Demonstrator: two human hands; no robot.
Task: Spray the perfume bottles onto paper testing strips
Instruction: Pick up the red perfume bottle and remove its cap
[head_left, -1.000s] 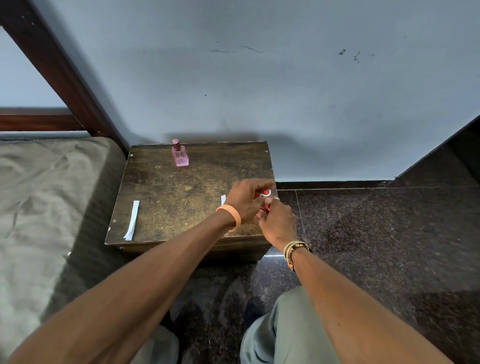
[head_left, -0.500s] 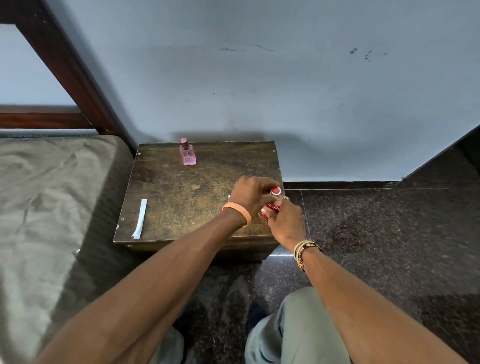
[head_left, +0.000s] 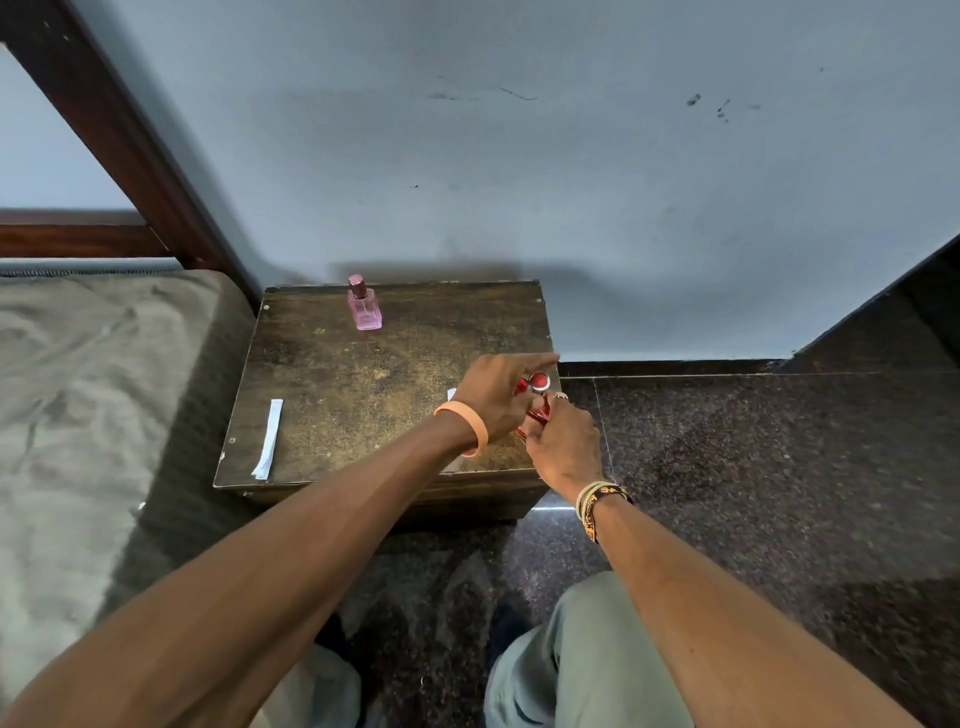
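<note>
Both hands meet over the right front part of the small wooden table (head_left: 363, 379). My right hand (head_left: 563, 447) grips the body of a red perfume bottle (head_left: 535, 413), mostly hidden by fingers. My left hand (head_left: 493, 395) pinches its round red cap (head_left: 539, 382) at the top. Whether the cap is on or off the bottle I cannot tell. A white paper strip (head_left: 451, 395) peeks out behind my left wrist. Another white strip (head_left: 268, 439) lies flat near the table's left front edge. A pink perfume bottle (head_left: 364, 306) stands upright at the back of the table.
A bed with a grey-green sheet (head_left: 78, 415) lies to the left, its dark wooden frame (head_left: 119, 135) rising behind. The wall (head_left: 519, 182) is right behind the table. Dark stone floor (head_left: 753, 467) spreads to the right. My knees (head_left: 587, 660) are below the table's front.
Both hands have stayed together on the red bottle at the same spot on the table. The fingers of my left hand have shifted slightly around the cap.
</note>
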